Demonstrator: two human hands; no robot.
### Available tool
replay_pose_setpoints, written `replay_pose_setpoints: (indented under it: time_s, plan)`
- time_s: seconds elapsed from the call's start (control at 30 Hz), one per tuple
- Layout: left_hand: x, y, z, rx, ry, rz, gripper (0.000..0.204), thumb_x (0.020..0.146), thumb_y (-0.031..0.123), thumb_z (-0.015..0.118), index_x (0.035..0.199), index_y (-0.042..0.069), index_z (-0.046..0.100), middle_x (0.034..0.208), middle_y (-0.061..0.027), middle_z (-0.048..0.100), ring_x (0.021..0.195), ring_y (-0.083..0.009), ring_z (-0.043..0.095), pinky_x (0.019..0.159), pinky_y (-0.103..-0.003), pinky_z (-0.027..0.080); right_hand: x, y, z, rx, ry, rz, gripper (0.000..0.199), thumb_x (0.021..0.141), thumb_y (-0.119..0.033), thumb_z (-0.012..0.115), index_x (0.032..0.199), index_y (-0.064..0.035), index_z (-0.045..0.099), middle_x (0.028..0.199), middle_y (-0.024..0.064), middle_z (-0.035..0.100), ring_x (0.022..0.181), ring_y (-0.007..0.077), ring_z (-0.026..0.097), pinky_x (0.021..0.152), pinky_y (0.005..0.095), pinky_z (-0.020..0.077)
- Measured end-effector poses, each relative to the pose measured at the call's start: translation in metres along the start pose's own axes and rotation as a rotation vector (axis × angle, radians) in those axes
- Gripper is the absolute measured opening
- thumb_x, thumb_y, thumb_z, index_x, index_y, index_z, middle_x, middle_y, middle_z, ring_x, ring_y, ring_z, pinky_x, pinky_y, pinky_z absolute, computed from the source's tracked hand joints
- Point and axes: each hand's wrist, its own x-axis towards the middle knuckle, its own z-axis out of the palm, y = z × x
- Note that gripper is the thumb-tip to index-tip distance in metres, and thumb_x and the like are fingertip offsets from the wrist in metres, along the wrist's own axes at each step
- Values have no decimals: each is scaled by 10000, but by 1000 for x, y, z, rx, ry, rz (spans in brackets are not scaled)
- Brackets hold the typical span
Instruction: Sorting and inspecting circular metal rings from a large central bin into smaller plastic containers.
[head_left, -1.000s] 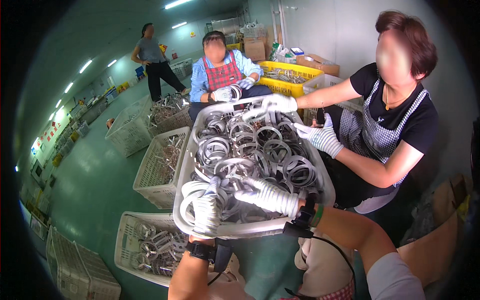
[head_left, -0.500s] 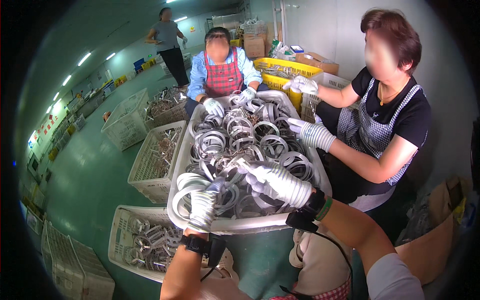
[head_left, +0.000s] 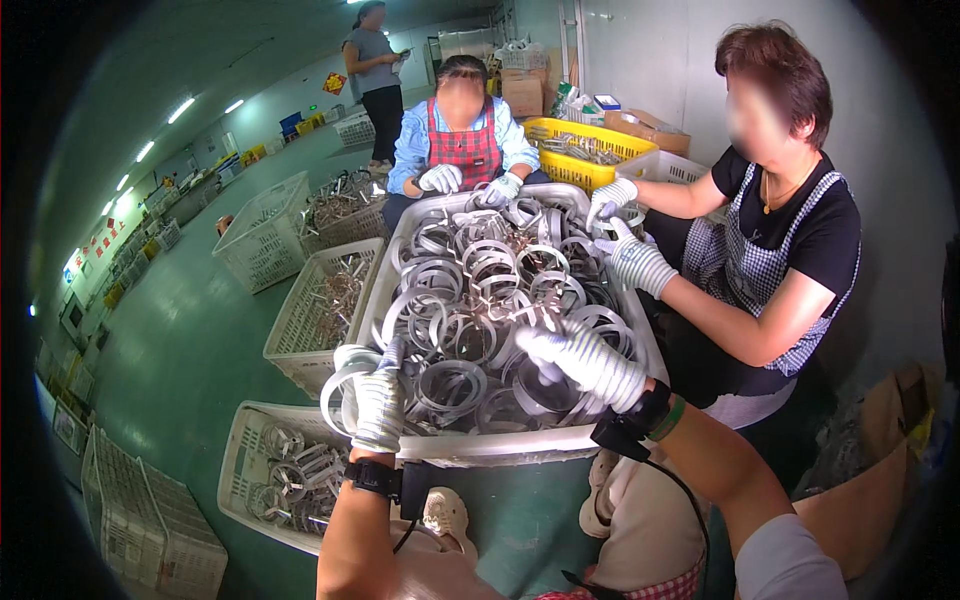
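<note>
Nearest, at six o'clock: two bare forearms rising from the lower edge, each with a dark wrist strap and a cable. Left hand (head_left: 380,405) in a striped white work glove, fingers curled and closed round the rim of a large metal ring (head_left: 347,385) at the near left corner of the tray, about eight o'clock from the tray's middle. Right hand (head_left: 590,362) gloved alike, reaching in from five o'clock, palm down, fingers stretched forward and loosely together over the heap, fingertips resting on the rings; whether pinching one, cannot tell.

Beyond: a wide pale tray (head_left: 520,447) heaped with metal rings (head_left: 480,290). Below the tray's left corner, a white slotted crate (head_left: 240,470) with more rings.

At three o'clock, a seated person in a checked apron (head_left: 745,270), both gloved hands over the tray's far right corner. At twelve o'clock, a second seated person in a red checked apron (head_left: 462,150), gloved hands at the far rim. At ten o'clock, two white baskets (head_left: 300,330) on the green floor. Farthest, a yellow crate (head_left: 590,170) and a standing person (head_left: 375,60).
</note>
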Motion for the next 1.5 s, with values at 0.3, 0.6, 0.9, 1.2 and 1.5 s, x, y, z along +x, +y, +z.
replay_pose_setpoints:
  time_s: [0.3,0.6,0.9,1.2,1.5]
  plan:
    - [-41,21,19,194,-456,-23,198,873,219,668,836,27,638,686,-34,621,549,-126,567,518,-224,449,2,4,8,-268,-28,-195,239,900,-139,622,1116,-37,633,988,30,671,890,109,601,796,275,471]
    - [-48,5,33,-292,-311,-209,213,869,134,671,1051,80,574,904,-38,636,812,-156,630,737,-288,530,12,30,4,-524,-57,-311,256,871,-175,655,1074,-21,635,967,27,681,811,79,609,699,235,478]
    - [-44,-3,17,348,-388,-7,145,912,192,608,937,63,670,847,-6,644,755,-113,593,709,-259,483,5,31,30,111,-125,-163,273,946,-124,518,1185,3,554,1128,93,617,1063,181,596,820,283,504]
    - [-4,-107,-42,1584,-552,1396,534,870,39,470,1390,153,428,560,35,335,421,-134,354,413,-278,346,-7,5,31,-115,-198,-44,138,886,-170,623,944,-46,645,858,18,648,773,96,582,705,265,466]
    - [-9,-50,-15,1188,-401,892,227,901,157,564,1117,84,572,678,17,525,577,-107,512,519,-254,433,3,22,4,413,-69,-264,251,950,-161,532,1101,26,603,1015,93,664,911,157,640,829,264,513]
